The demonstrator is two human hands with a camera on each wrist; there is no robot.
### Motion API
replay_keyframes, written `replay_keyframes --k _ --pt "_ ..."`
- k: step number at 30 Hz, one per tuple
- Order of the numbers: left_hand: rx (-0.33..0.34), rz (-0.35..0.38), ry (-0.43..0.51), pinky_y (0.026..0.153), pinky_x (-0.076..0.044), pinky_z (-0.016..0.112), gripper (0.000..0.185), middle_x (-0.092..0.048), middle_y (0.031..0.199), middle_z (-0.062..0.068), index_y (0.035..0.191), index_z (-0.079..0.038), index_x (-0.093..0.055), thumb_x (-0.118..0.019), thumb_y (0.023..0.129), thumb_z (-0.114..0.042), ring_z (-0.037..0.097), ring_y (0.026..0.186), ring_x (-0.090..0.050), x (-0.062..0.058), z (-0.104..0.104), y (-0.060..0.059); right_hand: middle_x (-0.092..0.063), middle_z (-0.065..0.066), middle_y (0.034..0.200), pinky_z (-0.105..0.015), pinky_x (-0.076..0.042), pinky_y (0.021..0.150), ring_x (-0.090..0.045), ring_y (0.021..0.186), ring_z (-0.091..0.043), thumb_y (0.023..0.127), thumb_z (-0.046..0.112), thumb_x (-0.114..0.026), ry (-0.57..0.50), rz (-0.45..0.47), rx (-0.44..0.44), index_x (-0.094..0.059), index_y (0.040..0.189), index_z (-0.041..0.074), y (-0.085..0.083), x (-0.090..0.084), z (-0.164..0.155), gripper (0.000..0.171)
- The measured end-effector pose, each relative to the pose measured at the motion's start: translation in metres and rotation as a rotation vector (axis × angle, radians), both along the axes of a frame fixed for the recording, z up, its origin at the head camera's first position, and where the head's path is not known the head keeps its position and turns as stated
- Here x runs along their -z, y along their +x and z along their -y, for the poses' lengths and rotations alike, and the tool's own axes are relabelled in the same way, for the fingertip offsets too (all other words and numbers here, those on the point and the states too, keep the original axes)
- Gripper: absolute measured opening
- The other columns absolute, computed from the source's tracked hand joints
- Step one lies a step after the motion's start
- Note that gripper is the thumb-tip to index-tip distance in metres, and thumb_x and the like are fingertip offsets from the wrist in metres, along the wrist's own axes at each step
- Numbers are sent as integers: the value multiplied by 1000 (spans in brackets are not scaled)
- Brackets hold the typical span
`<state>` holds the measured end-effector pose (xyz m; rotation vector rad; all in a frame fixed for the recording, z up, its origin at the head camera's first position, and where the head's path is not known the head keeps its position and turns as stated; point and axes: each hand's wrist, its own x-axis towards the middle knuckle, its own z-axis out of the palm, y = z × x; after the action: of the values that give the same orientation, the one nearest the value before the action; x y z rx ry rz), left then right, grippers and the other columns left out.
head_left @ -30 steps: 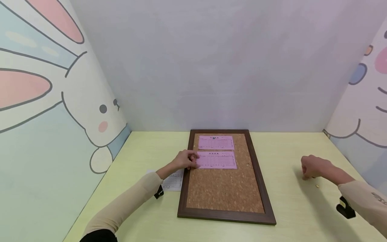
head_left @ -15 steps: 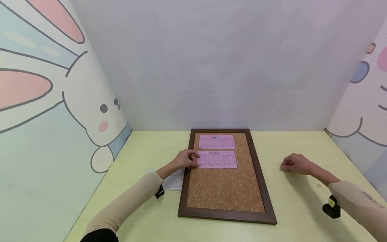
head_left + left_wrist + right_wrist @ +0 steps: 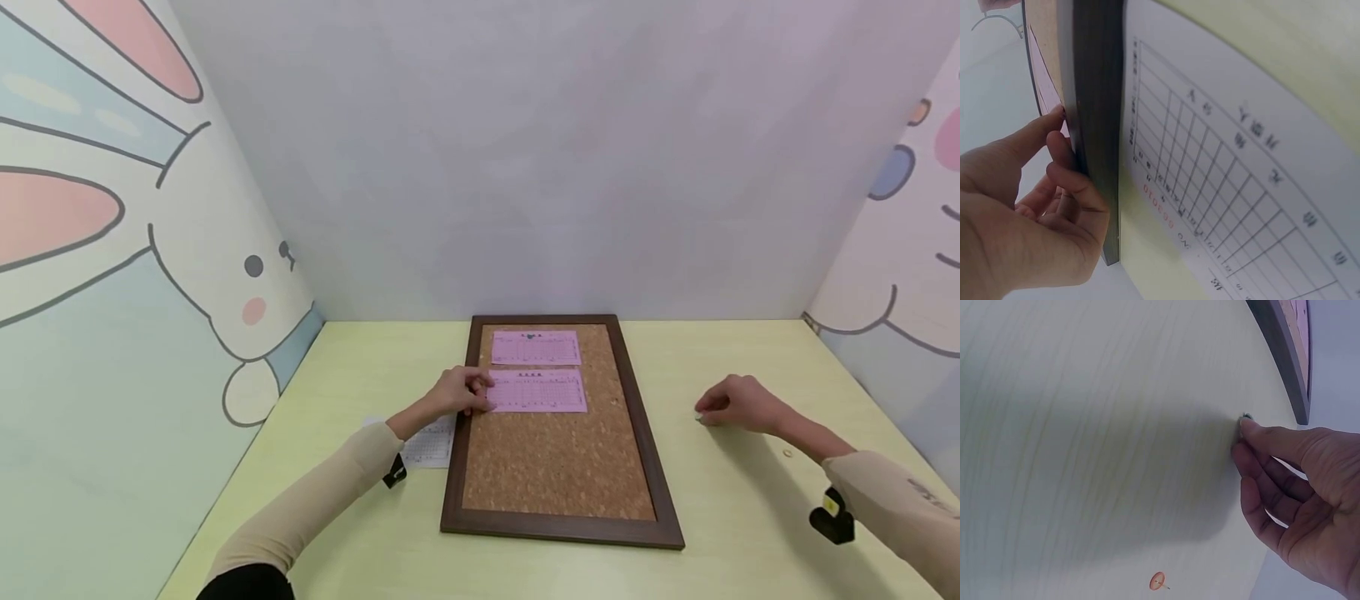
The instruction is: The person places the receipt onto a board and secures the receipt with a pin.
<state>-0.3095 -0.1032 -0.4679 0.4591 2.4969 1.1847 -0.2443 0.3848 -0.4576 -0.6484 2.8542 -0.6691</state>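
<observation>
My left hand (image 3: 456, 392) holds the left edge of the lower pink printed slip (image 3: 540, 392), which lies flat on a framed cork board (image 3: 558, 467). In the left wrist view, the fingers curl beside the dark frame (image 3: 1094, 94). An upper pink slip (image 3: 536, 350) bears a small dark green tack (image 3: 530, 337) near its top. To the right of the board, my right hand (image 3: 742, 404) pinches a small thumbtack (image 3: 1247, 416) between thumb and finger, low over the table; the fingertips cover most of it. A brass-coloured thumbtack (image 3: 1157, 580) lies on the table nearby.
A white printed slip (image 3: 1210, 156) lies on the table left of the board, partly hidden by the left forearm. The pale wood table (image 3: 360, 358) meets a grey wall (image 3: 555, 167) behind. Side walls with cartoon rabbits (image 3: 247, 317) stand left and right.
My right hand has moved left toward the board from beside the loose thumbtack, then stayed nearly still over the last half second. The left hand and both pink slips keep their places.
</observation>
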Motion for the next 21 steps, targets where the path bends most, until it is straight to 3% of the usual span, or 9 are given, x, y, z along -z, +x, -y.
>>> replay_keyframes --k 21 --pt "-4 -10 0 53 -46 20 28 -64 71 0 110 -2 -71 -83 84 -7 8 53 -53 -4 -1 3 -78 -4 82 -23 -52 63 -67 70 -3 79 10 -85 47 -52 -46 -82 86 4 -1 -2 18 10"
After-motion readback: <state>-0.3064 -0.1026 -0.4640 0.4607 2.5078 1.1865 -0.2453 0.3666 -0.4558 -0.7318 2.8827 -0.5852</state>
